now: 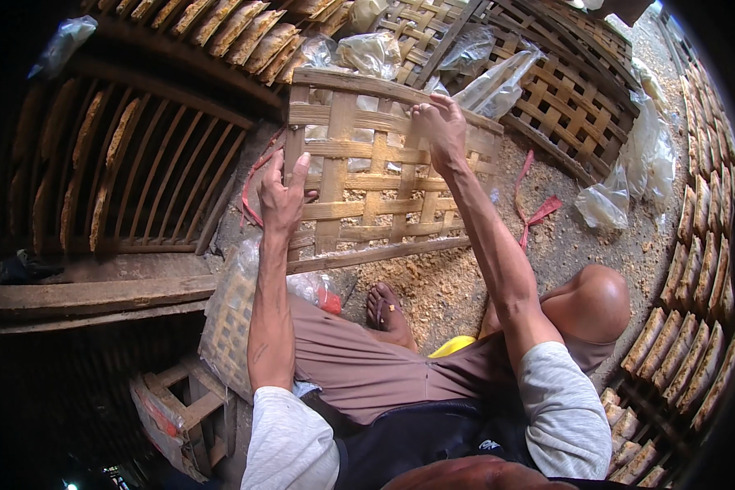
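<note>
A rectangular woven bamboo tray with a wooden frame is held up tilted in front of me. My left hand grips its left side, the thumb pointing up along the frame and a fingertip showing behind the edge. At the tray's top rail is my right hand, its fingers curled over the wood and slightly blurred. Pale crumbs show through the gaps in the weave and lie along the lower rail.
Crumbs litter the floor. Further woven trays and plastic bags lie at the far right. Racks of upright slabs stand left; rows of brown slabs line the right. A wooden stool sits near my left side.
</note>
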A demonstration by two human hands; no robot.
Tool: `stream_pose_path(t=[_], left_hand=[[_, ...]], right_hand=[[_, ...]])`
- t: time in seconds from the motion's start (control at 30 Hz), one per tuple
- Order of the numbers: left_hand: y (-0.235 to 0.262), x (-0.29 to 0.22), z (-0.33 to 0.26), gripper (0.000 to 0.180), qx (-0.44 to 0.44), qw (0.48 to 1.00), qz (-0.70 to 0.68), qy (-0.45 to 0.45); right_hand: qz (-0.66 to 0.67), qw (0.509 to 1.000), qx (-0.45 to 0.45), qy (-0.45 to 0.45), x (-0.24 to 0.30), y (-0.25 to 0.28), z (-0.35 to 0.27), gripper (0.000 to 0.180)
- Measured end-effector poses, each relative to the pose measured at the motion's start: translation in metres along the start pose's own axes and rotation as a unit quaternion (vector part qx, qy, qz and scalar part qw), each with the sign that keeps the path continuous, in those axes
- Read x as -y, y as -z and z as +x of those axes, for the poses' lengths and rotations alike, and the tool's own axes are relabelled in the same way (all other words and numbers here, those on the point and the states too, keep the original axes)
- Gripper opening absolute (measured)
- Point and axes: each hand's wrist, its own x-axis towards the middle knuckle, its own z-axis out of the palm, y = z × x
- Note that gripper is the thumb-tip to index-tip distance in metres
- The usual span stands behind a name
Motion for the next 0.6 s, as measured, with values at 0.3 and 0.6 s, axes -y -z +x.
stream_pose_path(t=[0.3,0.6], left_hand=[[0.002,-0.003,-0.002,0.034,0.006,1.000,0.000,0.013],[-0.001,-0.009,-0.005,0.027,-0.006,1.000,0.002,0.024]], right_hand=[[-0.137,0.989,-0.042,0.022,0.007,-0.012,-0.013,0.028],[-0.186,0.981,-0.024,0.047,0.010,-0.029,-0.017,0.027]])
